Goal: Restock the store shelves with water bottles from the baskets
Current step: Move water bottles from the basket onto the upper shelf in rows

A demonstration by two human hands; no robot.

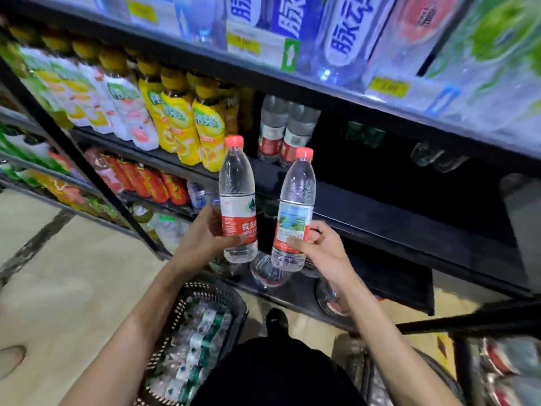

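My left hand (205, 232) grips a clear water bottle (237, 186) with a red cap and red label, held upright. My right hand (322, 250) holds a second red-capped water bottle (295, 200) by its label, tilted slightly left. Both bottles hang in front of a dark shelf board (380, 212). Two matching water bottles (284, 133) stand at the back of that shelf. A dark basket (234, 300) full of small bottles sits on the floor below my left arm.
Yellow and white drink bottles (175, 118) fill the shelf's left part. An upper shelf (322, 92) holds blue-labelled bottles. Red-labelled drinks (152, 183) stand lower left. More water bottles (269, 273) lie on the bottom shelf. A second basket (497, 364) sits at right.
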